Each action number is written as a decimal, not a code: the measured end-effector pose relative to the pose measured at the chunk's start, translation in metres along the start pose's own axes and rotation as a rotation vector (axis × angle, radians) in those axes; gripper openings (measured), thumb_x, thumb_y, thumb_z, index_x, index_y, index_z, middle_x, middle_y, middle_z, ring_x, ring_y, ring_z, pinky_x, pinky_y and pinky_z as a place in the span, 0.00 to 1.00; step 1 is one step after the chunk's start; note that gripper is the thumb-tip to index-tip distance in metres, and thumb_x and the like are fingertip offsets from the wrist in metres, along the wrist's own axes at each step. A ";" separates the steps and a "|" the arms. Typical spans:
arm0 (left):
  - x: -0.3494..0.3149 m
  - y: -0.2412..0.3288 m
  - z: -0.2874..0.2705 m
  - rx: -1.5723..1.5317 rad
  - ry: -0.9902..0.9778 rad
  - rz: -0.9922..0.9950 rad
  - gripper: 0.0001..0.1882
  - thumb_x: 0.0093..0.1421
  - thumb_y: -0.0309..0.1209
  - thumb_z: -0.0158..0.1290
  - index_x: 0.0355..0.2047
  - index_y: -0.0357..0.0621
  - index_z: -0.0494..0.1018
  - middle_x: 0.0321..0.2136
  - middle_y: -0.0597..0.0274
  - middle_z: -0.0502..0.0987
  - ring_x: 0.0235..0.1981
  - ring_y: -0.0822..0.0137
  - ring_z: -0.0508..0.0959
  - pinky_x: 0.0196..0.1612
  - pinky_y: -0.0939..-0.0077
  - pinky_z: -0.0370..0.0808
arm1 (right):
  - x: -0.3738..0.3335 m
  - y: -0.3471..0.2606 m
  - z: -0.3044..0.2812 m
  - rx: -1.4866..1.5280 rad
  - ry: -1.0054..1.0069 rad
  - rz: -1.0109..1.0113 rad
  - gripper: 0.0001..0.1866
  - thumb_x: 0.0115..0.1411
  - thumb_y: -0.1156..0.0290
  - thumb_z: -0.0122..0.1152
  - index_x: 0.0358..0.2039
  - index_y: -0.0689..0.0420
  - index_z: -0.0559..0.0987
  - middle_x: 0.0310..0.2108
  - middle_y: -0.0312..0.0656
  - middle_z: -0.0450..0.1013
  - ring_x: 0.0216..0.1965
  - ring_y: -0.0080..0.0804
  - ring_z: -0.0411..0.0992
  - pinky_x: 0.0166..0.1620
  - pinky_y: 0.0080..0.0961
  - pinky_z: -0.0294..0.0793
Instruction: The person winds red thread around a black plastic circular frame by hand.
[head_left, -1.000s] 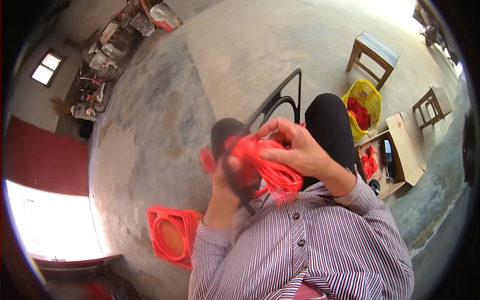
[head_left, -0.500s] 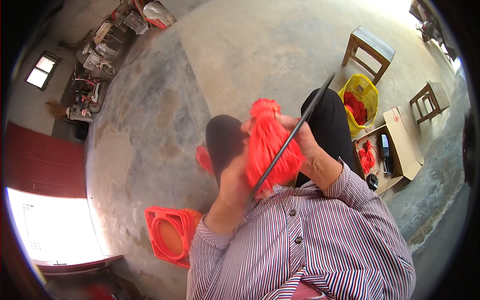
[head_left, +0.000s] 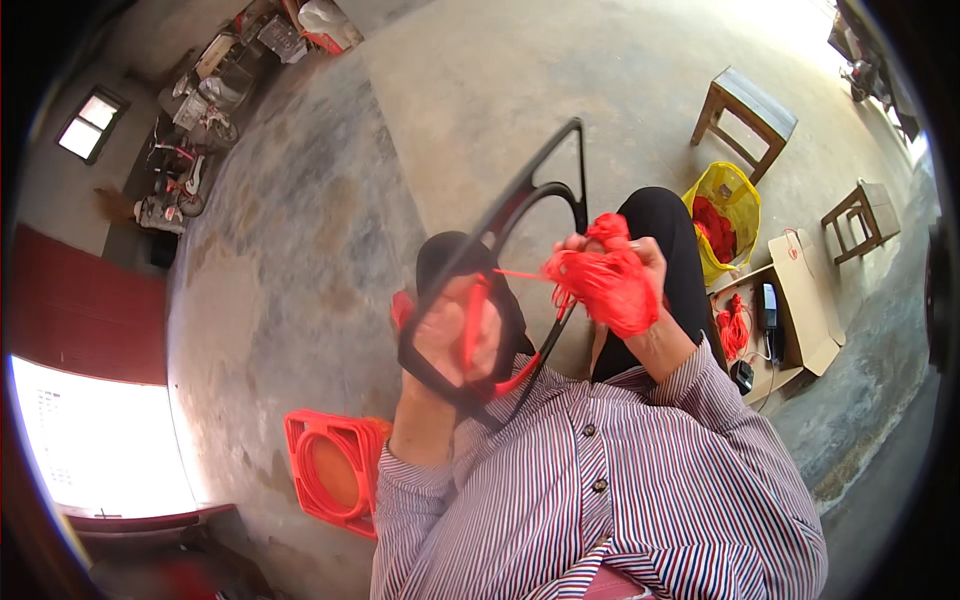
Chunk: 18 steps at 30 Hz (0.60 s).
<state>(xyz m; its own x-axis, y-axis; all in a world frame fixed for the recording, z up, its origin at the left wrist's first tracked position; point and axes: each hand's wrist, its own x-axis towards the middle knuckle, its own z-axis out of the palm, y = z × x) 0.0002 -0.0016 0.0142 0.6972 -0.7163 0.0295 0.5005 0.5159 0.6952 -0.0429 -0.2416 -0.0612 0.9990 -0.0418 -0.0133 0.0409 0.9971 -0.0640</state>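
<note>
My right hand (head_left: 645, 270) is closed around a bunched bundle of red string (head_left: 615, 285) above my knees. From the bundle a thin red strand runs left towards a black square frame (head_left: 505, 215) with a round opening. My left hand (head_left: 450, 325) grips this frame near its lower left side, and part of the hand shows through the opening. A red band (head_left: 474, 325) crosses the opening by the left palm. The frame is tilted and smeared by motion, so the exact finger placement is hard to see.
Red square frames (head_left: 330, 470) with round openings are stacked at lower left. On the right stand a yellow bag (head_left: 722, 220) with red material inside, an open cardboard box (head_left: 805, 300) holding red string (head_left: 735, 325) and a black device, and two wooden stools (head_left: 745, 110).
The black frame has turned from edge-on to show its opening and moved left with my left hand. The string bundle has shifted right in my right hand, and a strand now stretches between them.
</note>
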 end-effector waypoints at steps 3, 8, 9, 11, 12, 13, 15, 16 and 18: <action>0.001 0.005 -0.005 0.154 0.077 0.082 0.24 0.62 0.32 0.55 0.57 0.47 0.63 0.25 0.56 0.68 0.15 0.71 0.65 0.09 0.83 0.58 | -0.009 -0.007 0.034 0.156 -0.312 0.028 0.22 0.56 0.58 0.45 0.43 0.64 0.71 0.35 0.51 0.73 0.44 0.52 0.72 0.53 0.57 0.68; 0.001 0.011 -0.016 0.253 0.003 0.108 0.28 0.62 0.33 0.55 0.60 0.49 0.58 0.24 0.57 0.69 0.14 0.72 0.65 0.09 0.82 0.59 | -0.010 0.001 0.053 -0.117 -0.482 0.014 0.21 0.62 0.54 0.45 0.39 0.62 0.70 0.30 0.47 0.71 0.35 0.44 0.71 0.39 0.36 0.73; 0.000 0.011 -0.016 0.217 0.050 0.096 0.28 0.62 0.33 0.55 0.60 0.48 0.59 0.24 0.57 0.69 0.14 0.71 0.65 0.09 0.82 0.59 | -0.006 -0.008 0.038 -0.115 -0.434 0.010 0.20 0.64 0.55 0.44 0.39 0.62 0.71 0.29 0.46 0.71 0.33 0.41 0.72 0.38 0.32 0.73; 0.001 0.007 -0.021 0.180 0.088 0.080 0.27 0.62 0.33 0.55 0.60 0.48 0.60 0.24 0.57 0.69 0.14 0.71 0.65 0.09 0.82 0.58 | -0.004 -0.023 0.020 -0.073 -0.250 0.039 0.16 0.67 0.60 0.42 0.40 0.62 0.71 0.28 0.44 0.73 0.30 0.38 0.73 0.40 0.30 0.74; 0.000 0.007 -0.022 0.158 0.094 0.057 0.26 0.62 0.33 0.54 0.59 0.47 0.62 0.25 0.57 0.69 0.15 0.71 0.66 0.10 0.83 0.59 | -0.005 -0.019 0.024 -0.070 -0.254 0.039 0.16 0.67 0.60 0.42 0.40 0.62 0.71 0.28 0.44 0.73 0.30 0.38 0.73 0.40 0.30 0.74; 0.000 0.006 -0.023 0.134 0.097 0.034 0.24 0.63 0.33 0.54 0.59 0.47 0.63 0.25 0.57 0.70 0.16 0.71 0.67 0.10 0.83 0.59 | -0.005 -0.011 0.031 -0.182 0.001 0.033 0.17 0.66 0.61 0.43 0.43 0.62 0.71 0.31 0.44 0.73 0.34 0.39 0.73 0.44 0.36 0.74; -0.001 0.002 -0.020 0.147 0.140 0.062 0.25 0.61 0.35 0.56 0.57 0.44 0.65 0.25 0.58 0.70 0.16 0.71 0.66 0.10 0.82 0.57 | -0.012 0.004 0.044 -0.283 0.171 0.082 0.19 0.65 0.64 0.47 0.51 0.63 0.69 0.42 0.49 0.74 0.46 0.42 0.74 0.55 0.46 0.71; 0.000 0.003 -0.015 0.159 0.183 0.090 0.26 0.60 0.37 0.57 0.56 0.41 0.66 0.25 0.58 0.70 0.17 0.71 0.66 0.10 0.82 0.56 | -0.015 0.009 0.055 -0.401 -0.017 0.113 0.22 0.62 0.69 0.52 0.55 0.65 0.67 0.45 0.48 0.73 0.48 0.39 0.74 0.55 0.41 0.71; 0.006 0.007 -0.009 0.072 0.101 0.004 0.29 0.57 0.40 0.59 0.56 0.39 0.66 0.28 0.57 0.72 0.21 0.69 0.70 0.14 0.79 0.64 | -0.025 0.011 0.070 -0.659 -0.123 0.210 0.26 0.57 0.77 0.59 0.56 0.66 0.67 0.46 0.46 0.73 0.48 0.35 0.73 0.56 0.33 0.70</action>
<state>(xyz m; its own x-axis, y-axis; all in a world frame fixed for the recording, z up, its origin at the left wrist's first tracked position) 0.0122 0.0021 0.0123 0.7490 -0.6616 -0.0373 0.4620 0.4810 0.7451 -0.0665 -0.2247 0.0081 0.9809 0.1934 0.0189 -0.1323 0.7356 -0.6643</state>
